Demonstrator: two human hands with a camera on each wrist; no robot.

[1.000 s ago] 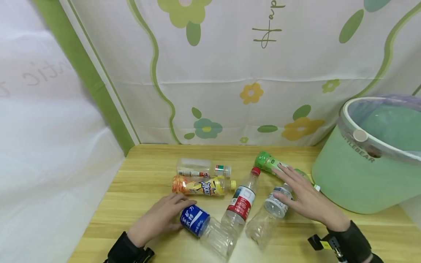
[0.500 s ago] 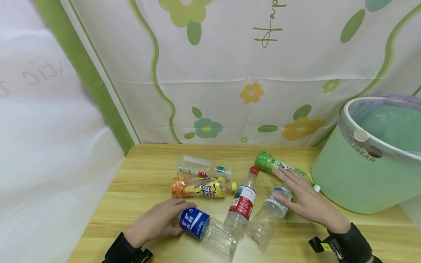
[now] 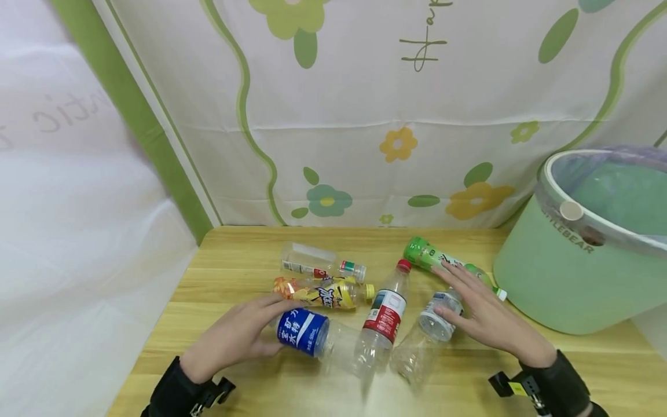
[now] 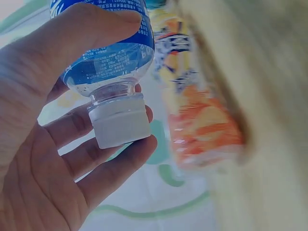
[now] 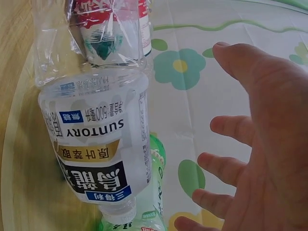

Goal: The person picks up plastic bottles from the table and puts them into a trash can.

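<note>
My left hand (image 3: 242, 333) grips a clear plastic bottle with a blue label (image 3: 302, 332) near its neck. In the left wrist view the thumb (image 4: 96, 29) lies across the label, and the fingers are behind the bottle by its white cap (image 4: 120, 121). The bottle's clear base overlaps a red-labelled bottle (image 3: 385, 315) with a red cap. My right hand (image 3: 482, 315) is spread beside a clear Suntory bottle (image 5: 96, 130) and holds nothing. Partly behind the right fingers in the head view lies a green-wrapped bottle (image 3: 424, 253).
An orange-and-yellow bottle (image 3: 328, 293) and a clear bottle (image 3: 312, 260) lie at the back of the wooden table (image 3: 234, 249). At the right stands a light green bin (image 3: 552, 278) with a plastic liner. A flowered cloth (image 3: 339, 104) hangs behind.
My left hand and the blue-labelled bottle have shifted left and a little up in the head view. The red-labelled bottle and the orange-and-yellow one have moved slightly. My right hand has stayed nearly still.
</note>
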